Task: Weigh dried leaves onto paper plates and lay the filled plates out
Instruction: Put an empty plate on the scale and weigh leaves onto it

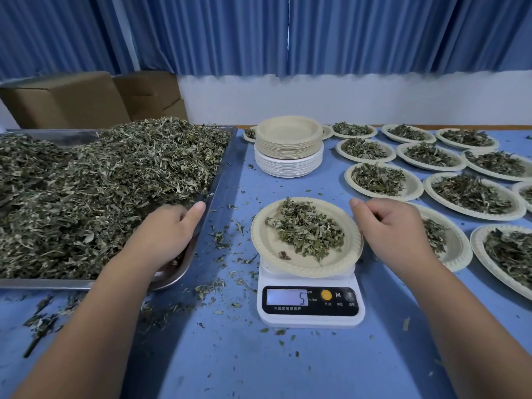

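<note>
A paper plate [267, 243] with a small heap of dried leaves [308, 228] sits on a white kitchen scale [311, 315] whose display reads 5. My right hand [394, 228] hovers at the plate's right rim with loosely curled fingers and the thumb pointing up, and nothing shows in it. My left hand [167, 231] lies in the near right corner of the steel tray [221, 174], on the big pile of dried leaves [95, 191]. Its thumb points along the tray rim and its fingers are hidden in the leaves.
A stack of empty paper plates [288, 148] stands behind the scale. Several filled plates [472, 194] lie in rows to the right on the blue table [230, 355], one partly under my right hand. Leaf crumbs litter the table. Cardboard boxes [66, 102] stand behind the tray.
</note>
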Available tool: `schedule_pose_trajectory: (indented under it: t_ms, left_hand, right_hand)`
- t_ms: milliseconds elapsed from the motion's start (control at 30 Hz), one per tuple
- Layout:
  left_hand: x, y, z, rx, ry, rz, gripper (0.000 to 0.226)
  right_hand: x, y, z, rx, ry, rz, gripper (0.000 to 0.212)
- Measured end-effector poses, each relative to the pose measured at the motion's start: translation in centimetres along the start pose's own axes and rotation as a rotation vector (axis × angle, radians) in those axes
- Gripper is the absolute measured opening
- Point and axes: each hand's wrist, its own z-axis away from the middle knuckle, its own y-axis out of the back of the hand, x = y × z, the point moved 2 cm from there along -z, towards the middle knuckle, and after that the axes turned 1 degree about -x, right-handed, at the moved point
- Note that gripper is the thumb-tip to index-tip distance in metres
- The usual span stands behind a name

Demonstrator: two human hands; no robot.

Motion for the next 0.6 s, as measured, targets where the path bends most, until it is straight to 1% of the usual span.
schedule_pose_trajectory:
  t_ms: [33, 67, 100, 167, 200, 233, 267, 367, 433, 500, 567, 600]
  left_hand:
    - [0.1, -0.1, -0.1, 0.002, -0.025, 0.024, 0.073]
    - [0.2, -0.3, -0.1, -0.038, -0.040, 0.050, 0.073]
    - [0.3, -0.5, 0.0, -0.115, -0.045, 0.076, 0.073]
    - [0.3, -0.9, 0.6, -0.289, 0.005, 0.128, 0.079]
    - [0.1, -1.0, 0.7, -0.330, 0.044, 0.129, 0.081]
    - [0.0, -1.0, 0.9, -0.330, 0.067, 0.098, 0.081]
    - [-0.1, -0.8, 1.1, -0.295, 0.065, 0.051, 0.079]
    - [0.6, 0.0, 2.0, -0.131, -0.015, -0.063, 0.080]
    - [0.8, 0.2, 2.8, -0.098, -0.065, -0.105, 0.083]
    - [0.6, 0.1, 3.4, -0.170, -0.031, -0.151, 0.086]
    - [0.3, 0.2, 4.2, -0.283, 0.074, -0.175, 0.089]
    - [0.2, 0.3, 4.6, -0.311, 0.097, -0.185, 0.090]
  right_hand:
    - [-0.1, 0.0, 0.0, -0.002, 0.001, -0.001, 0.054]
    - [-0.1, 0.0, 0.1, -0.001, -0.001, -0.005, 0.054]
    - [-0.1, 0.0, 0.1, -0.001, -0.007, -0.009, 0.054]
    - [0.0, 0.1, 0.1, 0.000, -0.019, -0.011, 0.054]
    - [0.1, 0.1, 0.1, 0.001, -0.022, -0.012, 0.054]
    - [0.2, 0.2, 0.1, 0.002, -0.026, -0.018, 0.054]
    - [0.2, 0.2, 0.0, 0.004, -0.031, -0.024, 0.054]
    - [0.3, 0.2, 0.0, 0.011, -0.047, -0.035, 0.054]
    - [0.3, 0.2, 0.0, 0.009, -0.046, -0.035, 0.054]
    - [0.3, 0.2, 0.0, 0.009, -0.036, -0.027, 0.055]
    - [0.3, 0.2, 0.1, 0.006, -0.034, -0.031, 0.055]
    - [0.3, 0.2, 0.1, 0.006, -0.036, -0.038, 0.055]
